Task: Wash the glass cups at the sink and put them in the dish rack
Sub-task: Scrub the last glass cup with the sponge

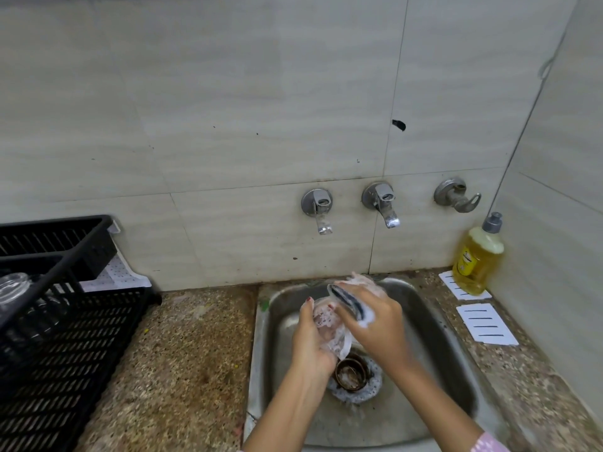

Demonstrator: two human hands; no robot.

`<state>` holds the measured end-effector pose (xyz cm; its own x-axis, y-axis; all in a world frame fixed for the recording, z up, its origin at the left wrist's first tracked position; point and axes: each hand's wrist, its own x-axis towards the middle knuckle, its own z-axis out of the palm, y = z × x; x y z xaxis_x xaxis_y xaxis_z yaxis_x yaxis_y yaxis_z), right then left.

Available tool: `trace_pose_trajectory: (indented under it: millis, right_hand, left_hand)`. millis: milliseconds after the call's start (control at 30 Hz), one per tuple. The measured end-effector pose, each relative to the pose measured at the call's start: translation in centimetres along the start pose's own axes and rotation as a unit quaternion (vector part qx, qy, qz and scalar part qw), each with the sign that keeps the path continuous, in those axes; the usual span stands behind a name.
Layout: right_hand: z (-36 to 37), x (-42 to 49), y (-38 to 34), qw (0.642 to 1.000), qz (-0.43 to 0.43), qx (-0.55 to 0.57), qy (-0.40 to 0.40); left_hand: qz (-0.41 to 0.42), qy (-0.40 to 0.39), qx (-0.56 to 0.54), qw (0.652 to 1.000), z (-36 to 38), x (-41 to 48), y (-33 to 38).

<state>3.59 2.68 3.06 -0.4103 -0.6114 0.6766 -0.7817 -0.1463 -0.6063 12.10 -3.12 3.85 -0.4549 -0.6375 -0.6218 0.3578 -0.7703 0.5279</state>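
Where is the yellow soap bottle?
In the head view, the grey-capped yellow plastic soap bottle stands far right, at the back of the speckled counter, beside the steel sink.

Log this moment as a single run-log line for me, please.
phase: soaping | left hand: holds foamy glass cup over sink | right hand: grips sponge on cup | dish rack: glassware inside

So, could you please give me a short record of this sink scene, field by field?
left hand: grips the soapy glass cup over the sink
right hand: holds a foamy sponge against the cup
dish rack: black, on the counter to the left, a clear glass inside
soap bottle: yellow, upright, right of the sink
taps: three on the wall, no water seen running
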Motion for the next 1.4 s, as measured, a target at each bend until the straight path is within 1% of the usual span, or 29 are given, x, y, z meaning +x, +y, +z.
trace_pose_trajectory:
  millis: [100,167,233,300,367,400,467,533,633,733,800,833,900,933,967,1000,1033,1067,1100,1133,1167,1200,1233,1267,1300,1333,1367,1400]
  right_hand:
    - [-0.4,-0.2,0.4,0.998,-0.014,-0.034,0.057]
    - [-0.7,0.7,0.4,0.996,0.014,-0.059,0.06]
    - [-0.6,1.6,0.0,0.995,0.049,-0.077,0.036]
    - [-0.2,1.8,-0.2,0.995,0.058,-0.068,-0.032]
    - [0.1,1.0,-0.2,0.993,0.011,-0.047,-0.11]
    - [0.0,0.6,0.0,0.99,-0.022,-0.036,-0.132]
    - [-0.5,0.0,0.2,0.989,-0.061,-0.005,-0.136]
    - [-1.0,-0.6,0.6,0.992,-0.065,0.016,-0.109]
    - [-1.0,-1.3,0.3,0.997,-0.007,-0.008,-0.077]
    - [-0.3,-1.5,-0.6,0.992,0.11,-0.05,-0.032]
    - [0.2,-0.9,-1.2,0.98,0.185,-0.062,-0.032]
    - [0.4,-0.6,-1.5,0.976,0.205,-0.066,-0.033]
    - [0.7,0.0,-1.8,0.969,0.243,-0.051,-0.018]
    - [1.0,0.2,-1.7,0.961,0.276,-0.015,-0.005]
    - [1.5,0.1,-1.5,0.947,0.318,0.04,0.01]
    - [2.0,-0.2,-1.1,0.922,0.371,0.108,0.028]
    - [2.4,-0.3,-0.7,0.882,0.43,0.186,0.049]
    - [2.7,-0.4,-0.6,0.835,0.484,0.254,0.07]
    - [2.9,-0.3,-0.5,0.797,0.519,0.296,0.087]
    - [3.0,-0.3,-0.5,0.781,0.535,0.308,0.095]
    - [3.0,-0.4,-0.7,0.791,0.527,0.294,0.104]
    - [2.8,-0.6,-0.9,0.826,0.488,0.255,0.117]
    - [2.5,-0.7,-1.2,0.88,0.411,0.198,0.13]
    - [1.8,-0.9,-1.5,0.935,0.299,0.133,0.135]
    - [1.2,-1.0,-1.5,0.974,0.177,0.07,0.124]
    - [0.7,-1.1,-1.1,0.993,0.067,0.013,0.096]
    - [0.2,-0.9,-0.6,0.998,-0.018,-0.021,0.061]
    - [0.0,-0.8,0.1,0.996,-0.071,-0.043,0.034]
  left_hand:
    - [-0.022,-0.018,-0.006,1.0,-0.2,0.0,-1.0]
    - [-0.032,-0.031,-0.012,0.999,-0.4,0.2,-1.7]
    - [-0.025,-0.034,0.002,0.999,-0.5,0.2,-2.3]
    - [-0.001,-0.03,0.026,0.999,-0.4,0.1,-2.7]
    - [0.024,-0.034,0.041,0.998,-0.6,0.3,-2.7]
    - [0.028,-0.035,0.044,0.998,-0.8,0.5,-2.7]
    - [0.036,-0.031,0.061,0.997,-1.1,0.6,-2.6]
    - [0.055,-0.012,0.099,0.993,-1.3,0.5,-2.6]
    - [0.102,0.001,0.146,0.984,-1.4,-0.1,-2.9]
    - [0.182,-0.003,0.181,0.966,-1.1,-1.1,-2.4]
    - [0.245,-0.005,0.196,0.949,-1.0,-1.3,-1.8]
    - [0.278,-0.002,0.217,0.936,-1.1,-1.3,-1.6]
    - [0.352,0.002,0.279,0.893,-1.4,-1.0,-1.4]
    - [0.402,-0.001,0.314,0.86,-1.5,-0.8,-1.3]
    - [0.469,-0.005,0.363,0.805,-1.6,-0.7,-1.2]
    - [0.549,-0.005,0.419,0.723,-1.7,-0.6,-1.1]
    - [0.614,-0.011,0.46,0.641,-1.8,-0.6,-0.9]
    - [0.66,-0.014,0.483,0.574,-1.9,-0.2,-0.8]
    - [0.679,-0.024,0.49,0.546,-2.1,0.1,-0.7]
    - [0.673,-0.034,0.487,0.557,-2.1,0.1,-0.6]
    - [0.643,-0.041,0.472,0.601,-2.0,-0.2,-0.5]
    - [0.583,-0.048,0.45,0.675,-1.8,-0.7,-0.6]
    - [0.491,-0.056,0.412,0.766,-1.5,-1.4,-0.8]
    - [0.381,-0.046,0.351,0.854,-1.0,-2.0,-0.6]
    - [0.257,-0.03,0.285,0.923,-0.5,-2.4,-0.1]
    - [0.133,-0.031,0.22,0.966,-0.3,-2.5,0.5]
    - [0.032,-0.043,0.166,0.985,-0.1,-2.5,1.0]
    - [-0.025,-0.058,0.126,0.99,-0.1,-2.5,1.3]
